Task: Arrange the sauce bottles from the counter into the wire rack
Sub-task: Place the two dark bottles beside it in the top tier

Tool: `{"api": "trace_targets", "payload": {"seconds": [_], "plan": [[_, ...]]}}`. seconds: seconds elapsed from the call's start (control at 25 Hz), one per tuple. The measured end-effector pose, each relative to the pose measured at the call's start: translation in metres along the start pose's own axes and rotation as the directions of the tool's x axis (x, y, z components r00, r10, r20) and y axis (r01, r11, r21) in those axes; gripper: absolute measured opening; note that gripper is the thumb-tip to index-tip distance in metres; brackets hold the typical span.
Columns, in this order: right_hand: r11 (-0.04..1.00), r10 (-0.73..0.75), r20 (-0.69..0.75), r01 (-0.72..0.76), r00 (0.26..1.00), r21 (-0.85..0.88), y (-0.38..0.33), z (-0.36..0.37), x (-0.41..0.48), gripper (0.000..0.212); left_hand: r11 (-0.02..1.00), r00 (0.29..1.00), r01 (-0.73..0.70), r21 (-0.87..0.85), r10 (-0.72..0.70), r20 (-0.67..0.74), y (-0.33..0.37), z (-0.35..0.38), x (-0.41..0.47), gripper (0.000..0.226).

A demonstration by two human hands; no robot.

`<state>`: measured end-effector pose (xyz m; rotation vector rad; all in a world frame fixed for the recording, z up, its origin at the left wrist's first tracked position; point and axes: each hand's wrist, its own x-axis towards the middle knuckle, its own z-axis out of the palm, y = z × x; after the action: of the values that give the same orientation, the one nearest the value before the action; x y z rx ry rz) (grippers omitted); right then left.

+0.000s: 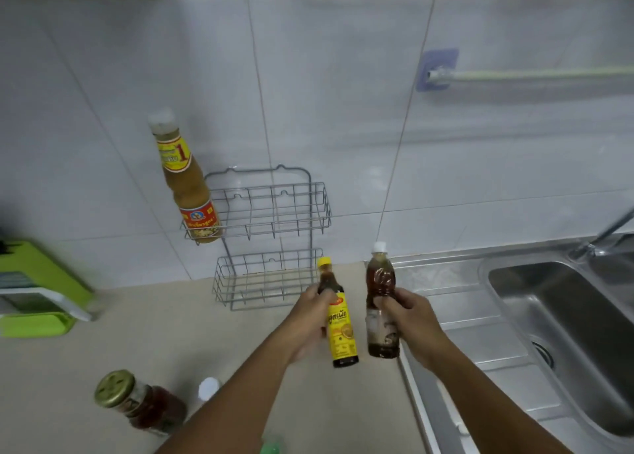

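A grey two-tier wire rack (319, 199) stands against the tiled wall. A tall bottle of pale brown sauce with a red and yellow label (187, 185) stands at the left end of its upper basket; the lower basket holds nothing. My left hand (310, 319) grips a dark sauce bottle with a yellow cap and yellow label (338, 319), held just in front of the lower basket's right end. My right hand (410, 319) grips a clear bottle of brown sauce with a white cap (380, 302), right beside the other bottle.
A jar with a gold lid (137, 402) stands on the beige counter (171, 333) at the lower left, a white cap (208, 387) showing behind my left forearm. A green and white object (37, 288) sits at the far left. A steel sink (562, 333) and tap lie to the right.
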<state>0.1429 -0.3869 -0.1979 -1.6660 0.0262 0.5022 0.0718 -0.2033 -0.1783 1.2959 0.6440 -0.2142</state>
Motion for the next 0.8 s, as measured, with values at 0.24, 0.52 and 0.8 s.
{"api": "trace_targets", "payload": {"seconds": [0.24,0.52,0.8], "plan": [[0.958,-0.247,0.161,0.216,0.955,0.188,-0.128,0.035,-0.011,0.021,0.858,0.88,-0.459,0.232,0.475,-0.013,0.115,-0.03,-0.073,0.032],[0.876,-0.481,0.184,0.476,0.857,0.077,-0.215,0.101,0.003,0.028,0.483,0.575,-0.559,0.674,0.812,-0.105,0.202,-0.094,-0.106,0.047],[0.814,-0.537,0.132,0.553,0.833,-0.177,-0.207,0.162,0.036,0.056,0.456,0.5,-0.427,0.78,0.838,-0.216,0.196,-0.112,-0.073,0.034]]}}
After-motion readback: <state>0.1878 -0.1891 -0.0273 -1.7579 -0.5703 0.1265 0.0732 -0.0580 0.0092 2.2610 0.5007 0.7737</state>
